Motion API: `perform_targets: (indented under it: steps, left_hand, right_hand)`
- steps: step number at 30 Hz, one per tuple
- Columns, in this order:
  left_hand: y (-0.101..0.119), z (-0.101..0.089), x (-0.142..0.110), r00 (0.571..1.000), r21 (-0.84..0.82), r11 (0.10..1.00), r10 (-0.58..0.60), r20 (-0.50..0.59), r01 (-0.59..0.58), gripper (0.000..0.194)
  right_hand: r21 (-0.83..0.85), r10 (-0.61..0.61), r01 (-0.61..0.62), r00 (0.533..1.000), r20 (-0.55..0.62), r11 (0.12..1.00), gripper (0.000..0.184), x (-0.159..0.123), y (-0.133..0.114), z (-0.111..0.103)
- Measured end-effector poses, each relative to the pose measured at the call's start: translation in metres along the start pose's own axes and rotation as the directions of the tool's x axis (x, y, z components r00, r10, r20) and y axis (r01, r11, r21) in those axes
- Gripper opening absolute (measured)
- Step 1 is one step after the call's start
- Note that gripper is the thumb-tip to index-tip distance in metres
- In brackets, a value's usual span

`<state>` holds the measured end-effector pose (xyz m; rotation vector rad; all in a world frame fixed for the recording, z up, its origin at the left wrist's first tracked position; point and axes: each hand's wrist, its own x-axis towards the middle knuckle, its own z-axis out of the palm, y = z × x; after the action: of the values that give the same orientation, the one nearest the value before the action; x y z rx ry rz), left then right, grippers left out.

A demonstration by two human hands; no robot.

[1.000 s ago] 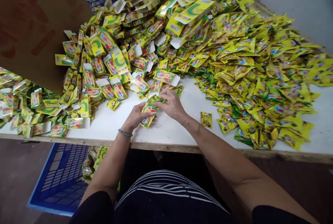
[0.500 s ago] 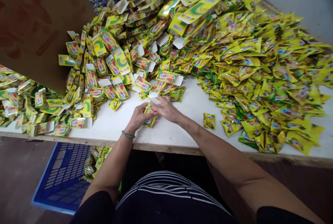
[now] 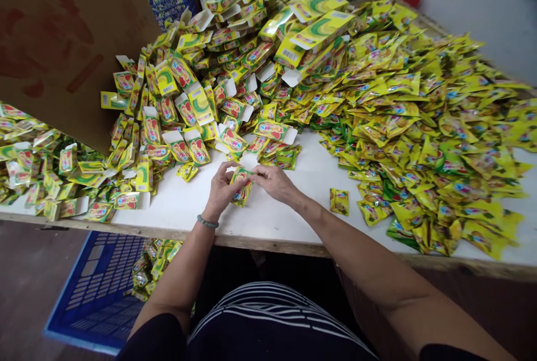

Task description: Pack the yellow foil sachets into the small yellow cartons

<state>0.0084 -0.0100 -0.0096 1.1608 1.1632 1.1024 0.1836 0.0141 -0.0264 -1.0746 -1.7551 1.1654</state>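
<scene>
In the head view, a small yellow and green printed carton is held over the white table, near its front edge. My left hand, with a beaded bracelet at the wrist, grips the carton from the left, thumb across its front. The fingertips of my right hand pinch the carton's upper right end. Just beyond my hands lie more cartons, some with white end flaps standing out. A single yellow packet lies flat to the right of my right hand.
Cartons are heaped at the back left, and shiny yellow packets at the right. A large brown cardboard box stands tilted at the left. Below the table edge sits a blue plastic crate with packets in it.
The white flap seen at the carton's top no longer shows. My right hand has shifted from across the top to a pinch at the upper right end. The view has tilted slightly.
</scene>
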Motion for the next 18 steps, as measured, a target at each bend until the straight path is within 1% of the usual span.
perform_targets:
  steps: [2, 3, 4, 5, 6, 9, 11, 12, 14, 16, 18]
  left_hand:
    - [0.001, 0.000, 0.001, 1.000, 0.026, 1.000, -0.010, 0.017, 0.010, 0.054]
    - [0.001, 0.000, 0.002, 1.000, 0.027, 1.000, -0.008, 0.024, 0.007, 0.053]
    - [0.002, 0.001, 0.003, 1.000, 0.018, 1.000, -0.003, 0.027, 0.003, 0.052]
    - [0.002, 0.001, 0.003, 1.000, -0.001, 1.000, 0.005, 0.020, -0.005, 0.051]
    - [0.002, 0.001, 0.003, 1.000, -0.027, 1.000, 0.014, 0.001, -0.014, 0.051]
    - [0.001, 0.001, 0.002, 0.996, -0.088, 0.995, 0.028, -0.085, -0.036, 0.053]
    - [0.001, 0.000, 0.002, 0.993, -0.092, 0.995, 0.037, -0.108, -0.047, 0.054]
    - [0.000, 0.000, 0.002, 0.994, -0.090, 0.995, 0.040, -0.105, -0.049, 0.054]
    - [0.000, 0.000, 0.002, 0.994, -0.087, 0.995, 0.042, -0.100, -0.050, 0.054]
    - [0.001, 0.000, 0.003, 0.994, -0.081, 0.996, 0.035, -0.107, -0.044, 0.054]
    - [0.001, 0.001, 0.004, 0.994, -0.073, 0.997, 0.017, -0.110, -0.026, 0.054]
  right_hand:
    - [0.048, 0.026, -0.025, 0.999, -0.025, 0.999, 0.027, -0.002, -0.001, -0.001]
    - [0.083, 0.034, -0.030, 0.998, -0.045, 0.996, 0.028, -0.002, -0.002, -0.001]
    - [0.104, 0.035, -0.028, 0.997, -0.064, 0.994, 0.033, -0.003, -0.003, -0.001]
    - [0.100, 0.026, -0.018, 0.997, -0.079, 0.995, 0.038, -0.003, -0.005, 0.000]
    - [0.072, 0.002, 0.004, 0.996, -0.087, 0.997, 0.039, -0.003, -0.007, -0.001]
    - [-0.024, -0.097, 0.095, 0.991, -0.088, 0.995, 0.027, -0.004, -0.012, -0.002]
    - [-0.014, -0.115, 0.114, 0.989, -0.088, 0.993, 0.025, -0.004, -0.014, -0.004]
    - [0.002, -0.099, 0.100, 0.991, -0.093, 0.995, 0.025, -0.004, -0.014, -0.005]
    - [0.051, -0.030, 0.035, 0.995, -0.096, 0.998, 0.024, -0.004, -0.012, -0.005]
    - [0.141, 0.056, -0.044, 0.995, -0.084, 0.989, 0.026, -0.002, -0.008, -0.005]
    - [0.255, 0.126, -0.102, 0.989, -0.078, 0.962, 0.030, 0.000, -0.003, -0.005]
